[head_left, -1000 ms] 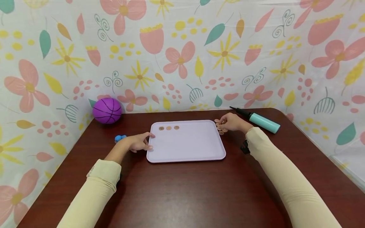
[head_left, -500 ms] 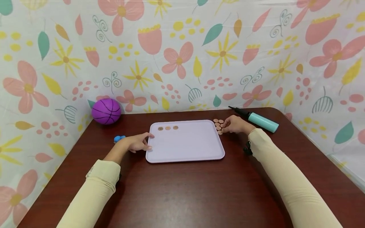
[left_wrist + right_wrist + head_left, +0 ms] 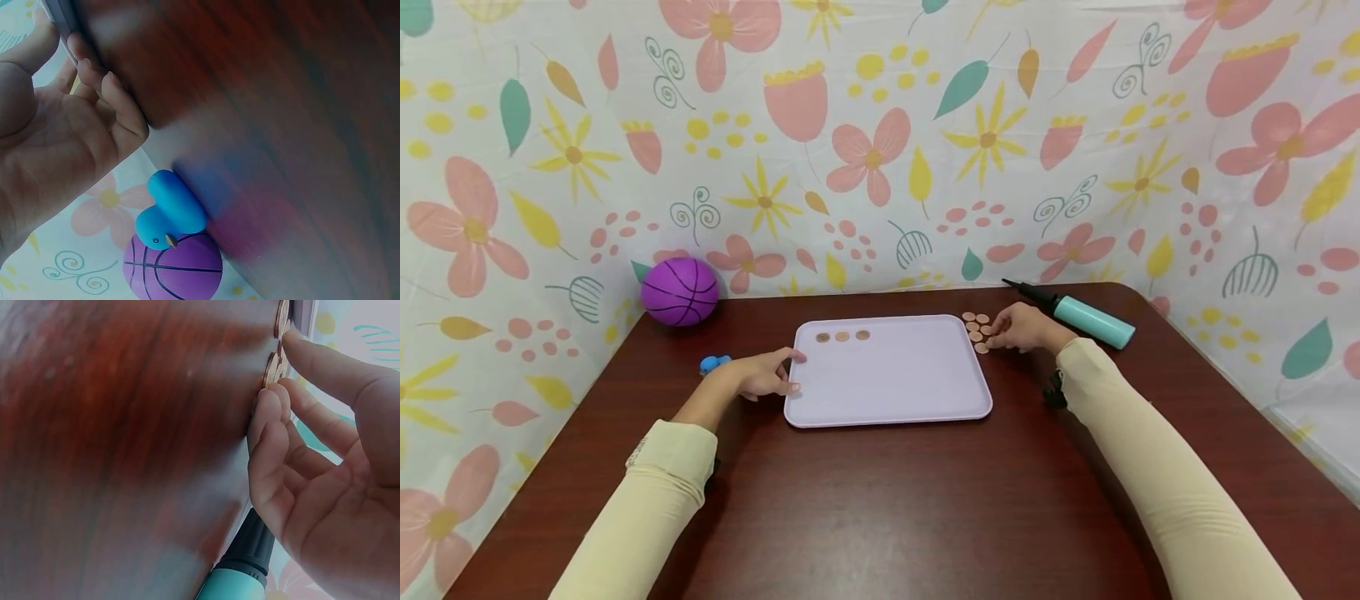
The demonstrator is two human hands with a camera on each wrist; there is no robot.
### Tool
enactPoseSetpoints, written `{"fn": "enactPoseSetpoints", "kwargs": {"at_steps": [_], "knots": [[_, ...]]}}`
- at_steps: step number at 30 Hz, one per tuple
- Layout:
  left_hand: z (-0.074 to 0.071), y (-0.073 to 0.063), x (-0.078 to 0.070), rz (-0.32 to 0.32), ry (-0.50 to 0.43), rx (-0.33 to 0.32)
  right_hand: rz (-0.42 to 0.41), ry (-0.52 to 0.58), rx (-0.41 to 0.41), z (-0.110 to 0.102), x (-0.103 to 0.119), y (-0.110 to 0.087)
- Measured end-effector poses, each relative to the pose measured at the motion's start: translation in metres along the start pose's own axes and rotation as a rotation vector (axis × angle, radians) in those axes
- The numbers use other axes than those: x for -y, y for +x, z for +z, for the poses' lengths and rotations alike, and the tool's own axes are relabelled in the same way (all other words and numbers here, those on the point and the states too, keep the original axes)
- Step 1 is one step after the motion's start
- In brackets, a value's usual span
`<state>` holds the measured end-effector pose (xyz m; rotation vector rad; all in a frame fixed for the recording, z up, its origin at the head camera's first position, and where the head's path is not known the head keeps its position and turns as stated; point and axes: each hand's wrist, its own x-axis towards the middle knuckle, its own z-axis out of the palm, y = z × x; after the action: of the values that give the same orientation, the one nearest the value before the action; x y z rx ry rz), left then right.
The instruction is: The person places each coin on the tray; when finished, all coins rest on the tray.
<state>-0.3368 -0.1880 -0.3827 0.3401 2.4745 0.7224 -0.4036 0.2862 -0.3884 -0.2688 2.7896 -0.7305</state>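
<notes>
you have coins [image 3: 973,327] on and beside the tray [image 3: 891,383], presumably light, rigid, slippery, best pinched by their rims, your right hand [image 3: 1022,327] spread at the outside ones, left hand [image 3: 764,374] spread on the tray's edge.

Free run over desk [image 3: 887,508] between sleeves [image 3: 1157,467], up to tray [image 3: 895,379]; ball [image 3: 680,292] blocks far-left corner, pump [image 3: 1093,322] far-right.
</notes>
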Motion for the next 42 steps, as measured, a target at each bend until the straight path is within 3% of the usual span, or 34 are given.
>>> {"fn": "enactPoseSetpoints", "kwargs": {"at_steps": [14, 33, 42], "knots": [[-0.004, 0.0, -0.009, 0.011, 0.025, -0.005, -0.005, 0.03, -0.025, -0.006, -0.01, -0.006], [-0.001, 0.0, -0.005, -0.012, 0.014, -0.008, 0.011, 0.045, -0.037, -0.002, -0.013, -0.003], [0.001, -0.001, -0.002, -0.036, 0.007, 0.003, 0.003, 0.045, 0.036, -0.006, -0.008, -0.007]]}}
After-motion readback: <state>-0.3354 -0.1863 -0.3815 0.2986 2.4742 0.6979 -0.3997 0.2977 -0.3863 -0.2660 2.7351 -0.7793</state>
